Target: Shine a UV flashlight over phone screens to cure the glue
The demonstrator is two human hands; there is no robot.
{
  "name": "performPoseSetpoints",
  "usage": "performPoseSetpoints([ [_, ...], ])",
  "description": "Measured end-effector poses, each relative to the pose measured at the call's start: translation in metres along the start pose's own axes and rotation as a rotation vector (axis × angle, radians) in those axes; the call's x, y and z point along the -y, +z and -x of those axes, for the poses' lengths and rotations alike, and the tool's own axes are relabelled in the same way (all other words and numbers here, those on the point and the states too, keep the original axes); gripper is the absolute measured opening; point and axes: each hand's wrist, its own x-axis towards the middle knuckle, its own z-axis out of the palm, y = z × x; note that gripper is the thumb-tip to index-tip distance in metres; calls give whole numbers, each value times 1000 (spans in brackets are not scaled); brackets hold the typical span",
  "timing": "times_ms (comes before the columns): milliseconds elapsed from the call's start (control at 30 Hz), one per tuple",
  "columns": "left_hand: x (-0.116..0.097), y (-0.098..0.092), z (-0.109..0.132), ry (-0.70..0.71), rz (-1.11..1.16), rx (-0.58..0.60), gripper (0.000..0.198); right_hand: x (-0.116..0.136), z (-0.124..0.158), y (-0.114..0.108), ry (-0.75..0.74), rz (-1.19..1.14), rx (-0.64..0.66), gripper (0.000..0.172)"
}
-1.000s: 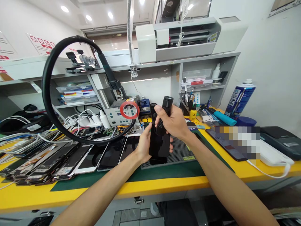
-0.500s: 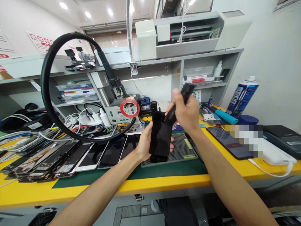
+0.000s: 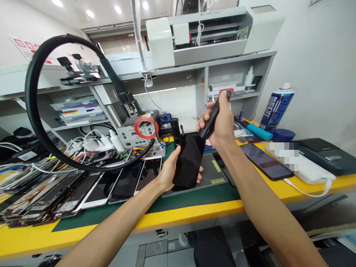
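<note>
My left hand (image 3: 168,172) is wrapped round a black phone (image 3: 189,161), thumb at its left edge and fingertips showing at its right. The phone's dark, glossy face is tilted up towards me over a grey perforated mat (image 3: 210,174). In my right hand (image 3: 224,122) is a black handheld tool (image 3: 210,120) with a thick body, its exact kind unclear. It slants down to the left, its lower end at the phone's upper right corner; whether the two touch I cannot tell. Just behind the phone stands a black flashlight (image 3: 175,130).
Phones and loose screens (image 3: 47,193) lie piled to the left, below a looping black hose (image 3: 32,107). A roll of red tape (image 3: 146,127) leans on a hot-air station. At right are another phone (image 3: 267,161), a white power bank (image 3: 306,167) and a spray can (image 3: 276,109).
The view has shifted, so the bench sits further left in the picture. My right hand's tool has turned a little, its upper end now mostly behind my thumb. The phone remains in my left hand.
</note>
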Motion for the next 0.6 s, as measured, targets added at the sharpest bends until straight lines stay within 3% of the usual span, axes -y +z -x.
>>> performPoseSetpoints([
  [100, 1, 1, -1, -12, 10, -17, 78, -1, 6, 3, 46, -4, 81, 42],
  [267, 1, 1, -1, -31, 16, -27, 77, -7, 10, 7, -113, 56, 121, 39],
  [433, 0, 6, 1, -16, -9, -60, 76, -13, 11, 10, -172, 190, 96, 41],
  [600, 0, 5, 1, -8, 35, -41, 71, -19, 15, 13, -265, 140, 104, 39],
])
